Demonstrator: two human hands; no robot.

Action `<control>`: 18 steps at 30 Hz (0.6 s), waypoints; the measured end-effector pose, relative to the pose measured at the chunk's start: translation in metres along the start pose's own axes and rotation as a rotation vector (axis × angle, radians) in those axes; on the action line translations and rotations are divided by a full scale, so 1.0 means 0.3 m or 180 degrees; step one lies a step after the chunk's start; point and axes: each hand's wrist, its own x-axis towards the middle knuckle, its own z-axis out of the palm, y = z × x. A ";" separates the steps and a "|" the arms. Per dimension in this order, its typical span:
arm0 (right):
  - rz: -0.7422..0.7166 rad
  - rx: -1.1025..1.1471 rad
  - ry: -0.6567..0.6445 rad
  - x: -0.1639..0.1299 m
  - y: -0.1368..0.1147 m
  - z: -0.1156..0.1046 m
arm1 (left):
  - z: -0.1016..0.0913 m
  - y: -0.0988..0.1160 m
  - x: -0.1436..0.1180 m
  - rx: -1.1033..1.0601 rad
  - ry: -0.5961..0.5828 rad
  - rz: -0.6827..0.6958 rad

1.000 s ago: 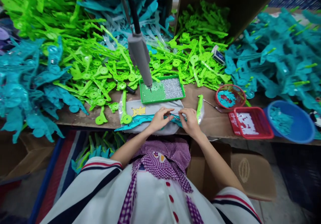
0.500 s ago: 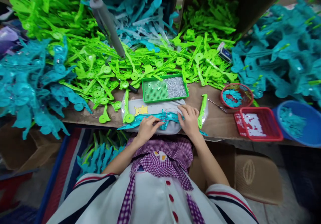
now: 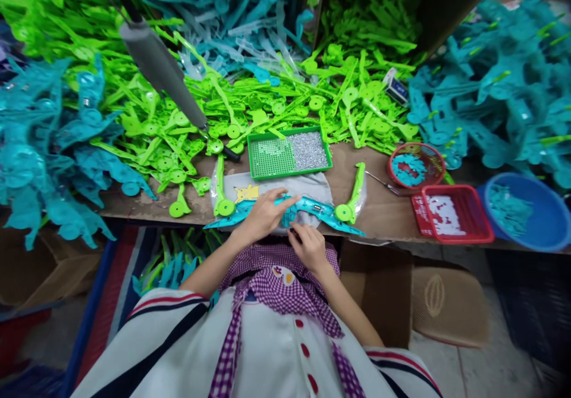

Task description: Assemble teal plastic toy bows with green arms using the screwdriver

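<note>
A long teal plastic part [image 3: 319, 207] lies bowed across a grey cloth [image 3: 314, 185] with a yellow cartoon figure on it. My left hand [image 3: 264, 215] is laid over the part's left half, fingers reaching to its middle and holding it. At the near edge of the middle, my right hand [image 3: 308, 244] is closed with its fingertips together; whatever they pinch is too small to make out. A narrow teal crosspiece [image 3: 289, 212] sits at the middle, partly covered by the fingers. Lime-green arms [image 3: 222, 193] lie beside the part's left and right ends.
Beyond the cloth is a green tray [image 3: 270, 155] with small metal pieces. A grey hanging driver [image 3: 165, 74] slants in from upper left. Lime-green parts [image 3: 276, 107] pile behind. A red basket [image 3: 461, 237], blue basin [image 3: 548, 213] and screwdriver [image 3: 382, 184] are at the right.
My right hand has moved left and nearer to me, from the part's right half to its middle. My left hand has shifted over the part with fingers extended. The view has shifted slightly.
</note>
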 end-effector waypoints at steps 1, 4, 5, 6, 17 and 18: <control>-0.0042 -0.0025 -0.0049 -0.008 -0.002 0.000 | 0.014 -0.013 0.026 0.0109 -0.0150 0.0157; -0.0063 -0.0062 -0.0207 -0.028 -0.002 0.002 | 0.051 -0.046 0.086 0.0216 -0.0434 0.0531; -0.0033 -0.0055 -0.0215 -0.033 0.000 0.003 | 0.058 -0.057 0.093 0.0217 -0.0436 0.0578; 0.0005 -0.0046 -0.0198 -0.037 0.002 0.003 | 0.062 -0.069 0.093 0.0210 -0.0396 0.0584; 0.0788 0.0855 -0.0066 0.051 0.046 -0.079 | 0.123 -0.125 -0.046 -0.0312 0.0464 -0.0037; 0.0927 0.0926 -0.0078 0.082 0.066 -0.090 | 0.128 -0.120 -0.044 -0.0340 0.0515 -0.0107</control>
